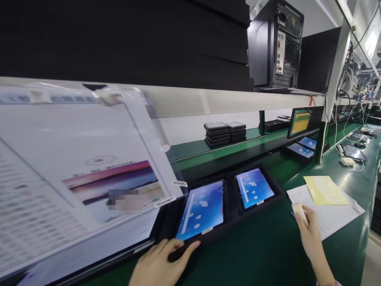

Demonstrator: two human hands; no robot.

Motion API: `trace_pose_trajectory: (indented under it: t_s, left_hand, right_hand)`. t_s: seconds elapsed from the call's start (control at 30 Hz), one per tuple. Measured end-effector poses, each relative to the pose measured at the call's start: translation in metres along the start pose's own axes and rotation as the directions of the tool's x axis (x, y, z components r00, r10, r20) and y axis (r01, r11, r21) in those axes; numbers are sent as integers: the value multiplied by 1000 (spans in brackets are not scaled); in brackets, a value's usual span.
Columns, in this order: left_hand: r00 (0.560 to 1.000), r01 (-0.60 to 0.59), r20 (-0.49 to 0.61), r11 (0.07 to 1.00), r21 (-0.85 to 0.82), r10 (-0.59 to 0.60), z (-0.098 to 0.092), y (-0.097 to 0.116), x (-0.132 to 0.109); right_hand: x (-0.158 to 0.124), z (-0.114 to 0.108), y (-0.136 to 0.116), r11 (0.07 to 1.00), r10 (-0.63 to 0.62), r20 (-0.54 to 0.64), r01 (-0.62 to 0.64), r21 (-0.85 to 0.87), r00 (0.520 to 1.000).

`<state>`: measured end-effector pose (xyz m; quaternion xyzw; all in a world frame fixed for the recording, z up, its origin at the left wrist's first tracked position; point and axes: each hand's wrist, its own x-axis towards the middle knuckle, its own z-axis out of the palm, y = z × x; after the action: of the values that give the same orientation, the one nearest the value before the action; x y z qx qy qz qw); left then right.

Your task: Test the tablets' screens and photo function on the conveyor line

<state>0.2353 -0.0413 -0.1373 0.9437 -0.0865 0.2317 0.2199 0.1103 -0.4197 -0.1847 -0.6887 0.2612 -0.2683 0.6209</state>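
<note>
My left hand is closed on the front left corner of a black tray, with the thumb along its near edge. Two tablets lie in the tray's recesses with blue home screens lit: the left tablet just beyond my fingers and the right tablet. Each has a small white label at its lower edge. My right hand pinches a small cream-white block, whose kind I cannot make out. It is above the left edge of some printed white paper. Under the hand, a blue tip peeks out.
A plastic-sleeved sheet hangs close on the left. Overhead runs a shelf bearing black slabs and a computer case. A yellow sheet lies on the paper. Behind are stacked black devices, another tray and a monitor.
</note>
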Motion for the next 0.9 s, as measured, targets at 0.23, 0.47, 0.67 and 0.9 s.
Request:
trace_pose_trajectory:
  t_s: [0.23, 0.47, 0.67, 0.9]
  left_hand:
    - [997, -33, 66, 999, -24, 35, 44, 61, 23]
    - [973, -210, -102, 978, -10, 208, 55, 56, 19]
    - [955, 179, -233, 983, -40, -183, 23, 15, 1]
    - [713, 642, -369, 767, -1, -597, -49, -102, -22]
  right_hand:
    - [-10, 8, -10, 995, -37, 56, 42, -91, 998]
    - [-14, 13, 6, 853, -311, 259, 389, -347, 914]
    - [-3, 1, 34, 772, -420, 273, 499, -394, 865]
    - [-1, -7, 31, 712, -489, 317, 581, -394, 813]
